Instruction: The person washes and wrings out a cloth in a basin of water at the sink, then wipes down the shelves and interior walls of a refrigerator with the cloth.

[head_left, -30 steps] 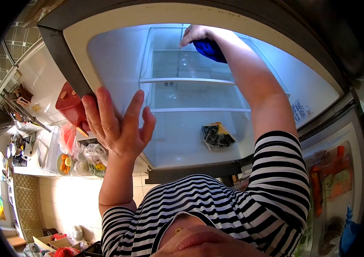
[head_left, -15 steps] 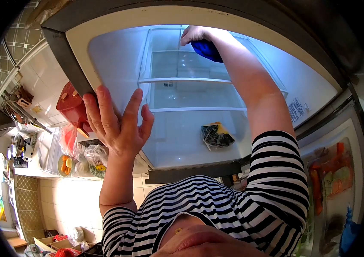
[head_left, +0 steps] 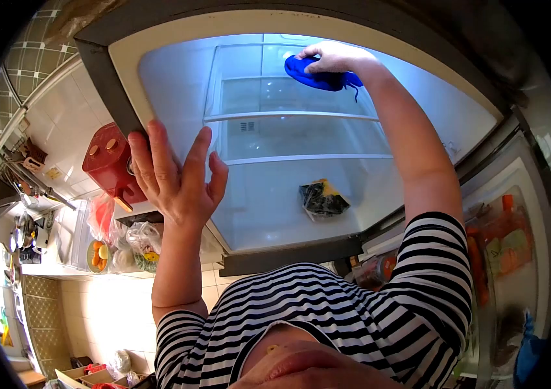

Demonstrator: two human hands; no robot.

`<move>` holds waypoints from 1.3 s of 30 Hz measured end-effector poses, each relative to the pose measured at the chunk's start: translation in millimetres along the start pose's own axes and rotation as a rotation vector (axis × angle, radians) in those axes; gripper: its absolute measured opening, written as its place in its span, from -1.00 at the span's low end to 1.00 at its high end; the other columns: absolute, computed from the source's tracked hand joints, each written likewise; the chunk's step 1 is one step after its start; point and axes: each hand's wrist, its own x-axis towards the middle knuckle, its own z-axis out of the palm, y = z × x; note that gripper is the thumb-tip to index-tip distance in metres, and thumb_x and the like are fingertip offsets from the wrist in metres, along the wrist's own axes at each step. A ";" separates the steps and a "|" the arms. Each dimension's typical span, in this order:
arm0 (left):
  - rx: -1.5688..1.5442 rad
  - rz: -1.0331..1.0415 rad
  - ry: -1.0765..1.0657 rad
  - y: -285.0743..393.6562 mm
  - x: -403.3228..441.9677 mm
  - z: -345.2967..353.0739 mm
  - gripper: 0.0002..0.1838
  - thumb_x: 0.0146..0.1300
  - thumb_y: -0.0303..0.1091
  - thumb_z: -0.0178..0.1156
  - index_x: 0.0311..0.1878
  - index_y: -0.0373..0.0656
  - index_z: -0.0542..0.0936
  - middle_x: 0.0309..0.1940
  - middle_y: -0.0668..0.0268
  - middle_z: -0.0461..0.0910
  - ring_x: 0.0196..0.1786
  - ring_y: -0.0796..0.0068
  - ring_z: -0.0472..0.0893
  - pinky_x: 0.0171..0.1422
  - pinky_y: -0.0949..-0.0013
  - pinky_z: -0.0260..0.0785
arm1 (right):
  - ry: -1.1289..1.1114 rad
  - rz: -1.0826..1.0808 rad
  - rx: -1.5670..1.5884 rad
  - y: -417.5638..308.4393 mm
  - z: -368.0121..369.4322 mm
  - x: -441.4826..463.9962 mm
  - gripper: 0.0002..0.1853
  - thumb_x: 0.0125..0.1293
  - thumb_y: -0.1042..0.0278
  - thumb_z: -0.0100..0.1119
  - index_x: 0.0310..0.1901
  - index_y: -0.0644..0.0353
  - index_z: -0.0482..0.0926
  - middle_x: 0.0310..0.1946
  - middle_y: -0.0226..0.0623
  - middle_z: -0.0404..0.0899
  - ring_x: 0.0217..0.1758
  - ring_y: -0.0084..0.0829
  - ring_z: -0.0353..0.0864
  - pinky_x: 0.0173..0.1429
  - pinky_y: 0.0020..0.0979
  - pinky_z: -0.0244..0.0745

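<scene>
Inside the open fridge [head_left: 126,71], my right hand [head_left: 334,57] grips a dark blue cloth [head_left: 314,78] over the upper glass shelf [head_left: 243,97], with a loose corner of cloth hanging to the right. My left hand [head_left: 181,181] rests against the fridge's left edge, fingers spread, holding nothing. A black and yellow package in clear plastic [head_left: 323,198] lies on the fridge floor, below the lower shelf edge [head_left: 308,157].
Left of the fridge stand a red appliance [head_left: 112,162], plastic bags [head_left: 142,243] and a bowl of orange and yellow items [head_left: 98,255] on a counter. The fridge door [head_left: 515,175] hangs open at right, with packages in its racks.
My right hand has shifted right with the cloth, and more of the cloth shows. My left hand has stayed at the fridge edge. The camera view has shifted slightly.
</scene>
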 end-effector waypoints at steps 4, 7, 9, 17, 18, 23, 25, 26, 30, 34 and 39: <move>-0.009 -0.004 0.000 0.3 -0.3 0.2 -0.71 0.02 -0.26 0.16 -0.14 0.12 0.65 0.29 0.03 0.22 0.33 -0.13 0.17 0.29 0.00 0.11 | 0.161 0.112 -0.156 18.6 27.9 54.8 -0.56 0.15 0.35 0.01 0.12 -0.04 0.47 0.02 -0.17 0.52 0.02 -0.20 0.52 0.14 -0.29 0.40; -0.018 -0.004 0.021 -0.1 1.0 0.7 -0.72 0.01 -0.27 0.17 -0.14 0.11 0.65 0.29 0.03 0.23 0.33 -0.12 0.18 0.30 0.01 0.09 | 0.162 -0.100 -0.088 -34.6 40.1 62.0 -0.55 0.13 0.40 -0.04 0.11 0.00 0.49 -0.01 -0.12 0.53 0.02 -0.16 0.51 0.15 -0.28 0.39; -0.026 -0.013 0.024 1.0 0.3 1.5 -0.72 0.01 -0.27 0.17 -0.15 0.11 0.65 0.28 0.03 0.24 0.32 -0.12 0.19 0.31 0.02 0.09 | 0.217 -0.449 -0.085 -86.3 39.7 28.3 -0.55 0.12 0.42 -0.06 0.09 0.02 0.49 -0.04 -0.11 0.54 0.02 -0.17 0.51 0.16 -0.29 0.38; -0.019 -0.005 0.019 -0.4 1.6 3.3 -0.71 0.01 -0.29 0.16 -0.15 0.11 0.65 0.28 0.03 0.24 0.32 -0.12 0.19 0.32 0.05 0.10 | 0.184 0.072 -0.346 -6.3 36.0 56.3 -0.57 0.11 0.44 -0.12 0.02 -0.09 0.55 -0.04 -0.18 0.52 0.03 -0.19 0.51 0.13 -0.25 0.39; -0.014 -0.006 0.031 0.1 1.9 2.8 -0.71 0.01 -0.29 0.16 -0.15 0.11 0.65 0.28 0.03 0.24 0.32 -0.12 0.19 0.32 0.05 0.10 | 0.169 0.020 -0.378 -31.0 33.3 46.8 -0.58 0.13 0.43 -0.13 0.00 -0.08 0.56 -0.02 -0.18 0.49 0.07 -0.18 0.46 0.17 -0.25 0.35; -0.004 0.010 0.004 -0.9 0.2 -1.2 -0.72 0.00 -0.28 0.15 -0.15 0.10 0.65 0.28 0.02 0.24 0.32 -0.12 0.19 0.32 0.05 0.09 | 0.253 -0.265 -0.049 -83.9 42.6 13.7 -0.59 0.16 0.42 -0.14 0.04 -0.06 0.53 0.00 -0.18 0.47 0.05 -0.20 0.47 0.18 -0.30 0.36; -0.020 0.005 0.008 0.1 1.4 0.0 -0.72 0.01 -0.27 0.15 -0.15 0.10 0.65 0.28 0.01 0.24 0.33 -0.12 0.18 0.32 0.05 0.09 | 0.161 -0.060 -0.326 -36.0 33.8 33.9 -0.65 0.14 0.38 -0.07 -0.05 -0.15 0.57 -0.13 -0.24 0.55 -0.02 -0.24 0.54 0.05 -0.26 0.46; -0.025 0.004 0.005 1.3 0.3 -2.1 -0.72 0.01 -0.27 0.15 -0.15 0.10 0.65 0.28 0.01 0.24 0.33 -0.12 0.18 0.32 0.05 0.09 | 0.152 -0.015 -0.290 -4.0 35.8 45.7 -0.66 0.14 0.37 -0.06 -0.06 -0.14 0.57 -0.15 -0.23 0.56 -0.02 -0.23 0.55 0.05 -0.26 0.46; -0.001 -0.009 -0.001 2.4 1.4 -0.9 -0.72 0.00 -0.27 0.15 -0.16 0.10 0.65 0.28 0.01 0.24 0.33 -0.13 0.17 0.33 0.05 0.09 | 0.290 -0.122 -0.331 -45.0 41.0 31.6 -0.69 0.19 0.32 -0.09 -0.08 -0.16 0.58 -0.07 -0.23 0.51 0.04 -0.18 0.50 0.08 -0.21 0.43; -0.032 0.011 0.016 0.0 2.3 -0.2 -0.73 0.00 -0.27 0.15 -0.17 0.10 0.65 0.28 0.01 0.24 0.34 -0.13 0.17 0.32 0.05 0.09 | 0.287 -0.224 -0.260 -67.4 47.1 25.5 -0.64 0.21 0.38 -0.14 -0.02 -0.16 0.55 -0.07 -0.25 0.49 0.01 -0.20 0.51 0.11 -0.26 0.41; 0.017 0.022 -0.004 -0.6 2.2 0.4 -0.72 0.01 -0.25 0.14 -0.16 0.09 0.65 0.30 -0.01 0.19 0.34 -0.20 0.14 0.33 0.00 0.11 | 0.316 -0.081 -0.523 -28.3 46.6 49.0 -0.72 0.25 0.31 -0.10 -0.09 -0.11 0.58 -0.10 -0.21 0.50 -0.02 -0.18 0.53 0.01 -0.23 0.46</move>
